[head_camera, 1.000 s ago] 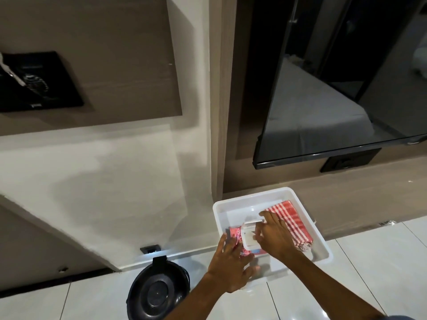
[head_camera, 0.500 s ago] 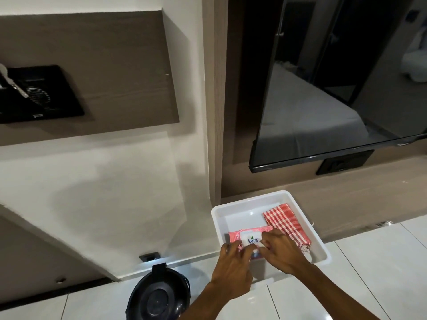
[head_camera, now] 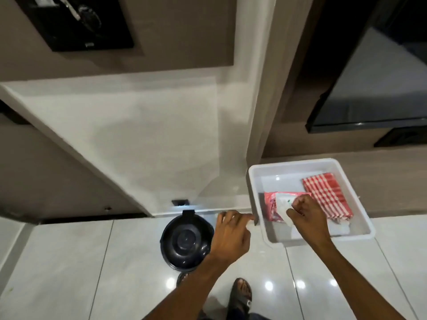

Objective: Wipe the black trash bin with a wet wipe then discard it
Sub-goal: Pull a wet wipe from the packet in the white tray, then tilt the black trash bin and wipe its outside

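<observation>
The black trash bin (head_camera: 187, 242) stands on the floor tiles at lower centre, its round lid closed. To its right a white plastic tray (head_camera: 254, 188) holds a pink wet wipe pack (head_camera: 271, 205). My right hand (head_camera: 305, 215) is over the pack, fingers pinched on a white wet wipe (head_camera: 283, 204) that sticks up from it. My left hand (head_camera: 232, 236) hovers between the bin and the tray's left rim, fingers loosely curled, holding nothing.
A folded red-and-white checked cloth (head_camera: 328, 195) lies in the tray's right half. A white slanted wall panel rises behind the bin, and a dark TV screen (head_camera: 369, 93) hangs at upper right. My sandalled foot (head_camera: 240, 294) is on the glossy tiles below.
The view has tilted down toward the floor. My left hand left the wipe pack and moved left out of the tray. My right hand now pinches a white wipe rising from the pack.
</observation>
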